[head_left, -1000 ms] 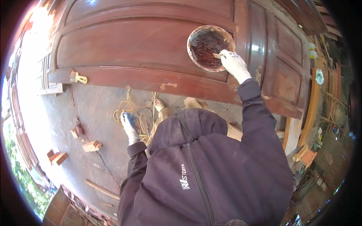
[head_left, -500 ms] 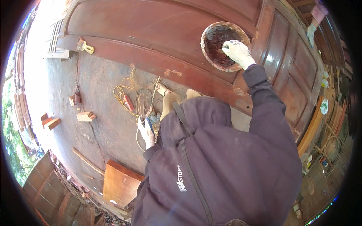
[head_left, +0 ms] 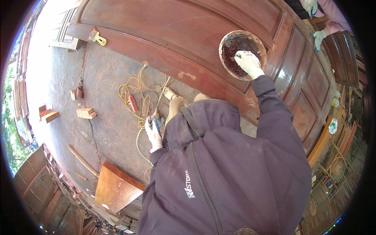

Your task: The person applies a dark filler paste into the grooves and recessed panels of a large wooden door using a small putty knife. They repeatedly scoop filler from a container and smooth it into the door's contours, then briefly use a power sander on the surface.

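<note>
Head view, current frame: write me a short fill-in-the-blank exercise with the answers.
The person's ____ hand reaches into the round bucket.
The flat tool at the edge of the panelled door has a ____ handle.
The person's left hand wears a whitish ____.
Missing words: right; yellow; glove.

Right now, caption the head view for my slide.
Gloved right hand at a round tub of dark paste on a reddish-brown panelled door, yellow-handled scraper on its edge.

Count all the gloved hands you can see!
4: the person's right hand at the bucket, their left hand left of the picture's middle, and a co-worker's upper hand and lower hand at upper right. Others could be hidden.
</note>
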Motion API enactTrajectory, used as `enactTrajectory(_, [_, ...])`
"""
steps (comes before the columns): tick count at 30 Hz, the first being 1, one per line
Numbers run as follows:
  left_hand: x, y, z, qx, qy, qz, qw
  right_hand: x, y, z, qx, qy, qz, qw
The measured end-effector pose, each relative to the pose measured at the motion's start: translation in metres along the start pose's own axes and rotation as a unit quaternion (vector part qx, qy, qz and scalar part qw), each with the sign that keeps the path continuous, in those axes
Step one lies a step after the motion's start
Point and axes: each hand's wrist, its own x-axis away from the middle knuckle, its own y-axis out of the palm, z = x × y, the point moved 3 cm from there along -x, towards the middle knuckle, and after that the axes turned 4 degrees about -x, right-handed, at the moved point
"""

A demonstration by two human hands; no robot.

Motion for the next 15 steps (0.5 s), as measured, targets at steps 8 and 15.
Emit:
enactTrajectory(8, [-0.013,-0.002,0.0,0.008,0.009,0.008,1.0,0.001,-0.033,0.017,0.01,0.05,0.068,0.996])
enactTrajectory(15, [-0.018,0.011,0.036,-0.073,0.037,-0.021,0.996,-0.003,-0.027,0.012,0.058,0.025,0.082,0.995])
